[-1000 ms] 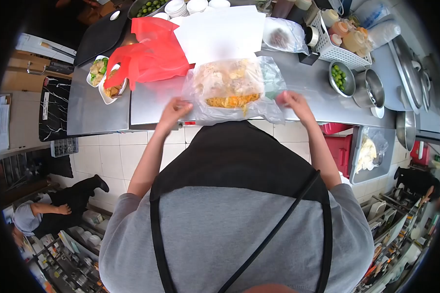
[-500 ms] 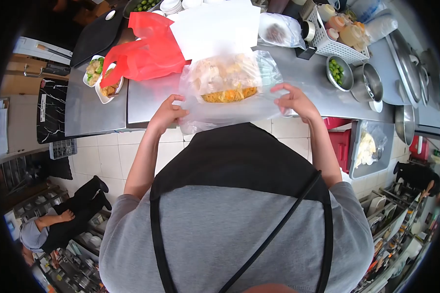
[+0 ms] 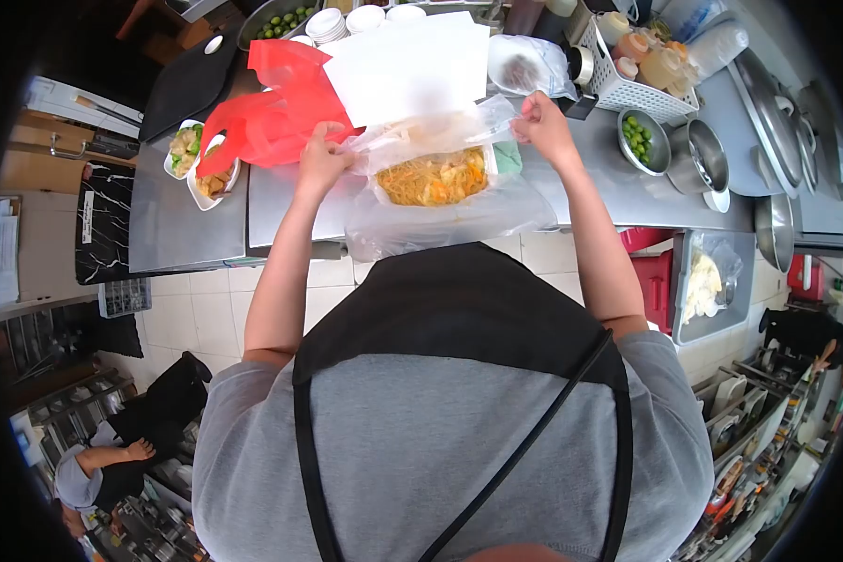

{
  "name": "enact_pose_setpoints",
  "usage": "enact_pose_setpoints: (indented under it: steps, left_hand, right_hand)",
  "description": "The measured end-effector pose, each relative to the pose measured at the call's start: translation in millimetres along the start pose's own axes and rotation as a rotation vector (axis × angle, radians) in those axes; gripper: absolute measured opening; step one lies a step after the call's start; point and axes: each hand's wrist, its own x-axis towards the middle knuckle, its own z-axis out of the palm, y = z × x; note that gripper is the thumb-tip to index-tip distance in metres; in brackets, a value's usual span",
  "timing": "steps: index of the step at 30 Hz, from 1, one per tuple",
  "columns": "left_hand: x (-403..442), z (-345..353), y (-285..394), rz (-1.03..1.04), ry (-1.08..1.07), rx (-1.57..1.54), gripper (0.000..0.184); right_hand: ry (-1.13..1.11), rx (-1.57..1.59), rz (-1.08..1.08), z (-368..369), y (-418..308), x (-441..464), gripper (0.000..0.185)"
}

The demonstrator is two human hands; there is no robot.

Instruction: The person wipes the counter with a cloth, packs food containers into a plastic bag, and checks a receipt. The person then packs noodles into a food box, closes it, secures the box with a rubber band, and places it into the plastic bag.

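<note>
plastic (image 3: 440, 134) stretches between left hand (image 3: 326, 161) and right hand (image 3: 545, 131), each pinching an edge. noodles (image 3: 431, 181) show beside it.

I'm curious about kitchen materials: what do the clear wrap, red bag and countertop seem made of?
Clear wrap: probably thin glossy plastic, being see-through and wrinkled. Red bag: likely plastic film, slightly sheer, softly creased. Countertop: apparently satin stainless steel, grey with blurred reflections.
</note>
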Motion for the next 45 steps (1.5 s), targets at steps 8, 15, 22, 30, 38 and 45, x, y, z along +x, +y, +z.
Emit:
enact_pose_setpoints:
  steps: [8, 15, 22, 30, 38, 45]
  left_hand:
    - [-18, -10, -15, -0.116, -0.108, -0.463, 0.040]
    - [-19, -8, -25, -0.149, -0.064, -0.554, 0.039]
    - [-26, 0, -26, -0.147, -0.096, -0.683, 0.034]
    - [-9, -8, -5, -0.292, -0.108, -0.909, 0.029]
    - [-7, -13, -15, -0.277, -0.133, -0.895, 0.026]
    - [-10, -16, -17, -0.306, -0.115, -0.899, 0.028]
  right_hand:
    - [-0.098, 0.090, 0.108, -12, -17, -21, 0.021]
    - [-0.129, 0.210, 0.182, -16, 0, -24, 0.019]
    - [0.035, -0.148, 0.005, -14, 12, -34, 0.016]
    - [0.051, -0.961, -0.741, 90, -52, -58, 0.034]
    - [0.073, -1.027, -0.754, 79, -50, -63, 0.006]
    - [0.056, -0.835, -0.698, 71, -58, -86, 0.005]
